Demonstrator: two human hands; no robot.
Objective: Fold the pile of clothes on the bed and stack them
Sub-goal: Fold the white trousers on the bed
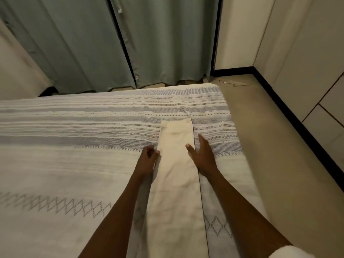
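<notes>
Nearest the camera: a cream garment [176, 175] lay folded into a long narrow strip, running from the near edge up the bed [55, 164], near its right side. Dark piping showed along the strip's right edge.

Left hand [148, 160] sat at the strip's left edge, fingers curled and apparently pinching the fabric there, likely to square the edge. Slight blur, so the grip was a read, not certain.

Right hand [202, 155] lay flat with fingers spread, thumb on the cloth, the rest on the bedspread just beside the piped edge. It held nothing; probably smoothing or pinning that side.

Judgement: lengthwise fold done, crosswise fold still due. No pile or stack visible.

Beyond the bed: green curtains [158, 43], and a wire hanger [235, 83] on the floor [279, 146].
</notes>
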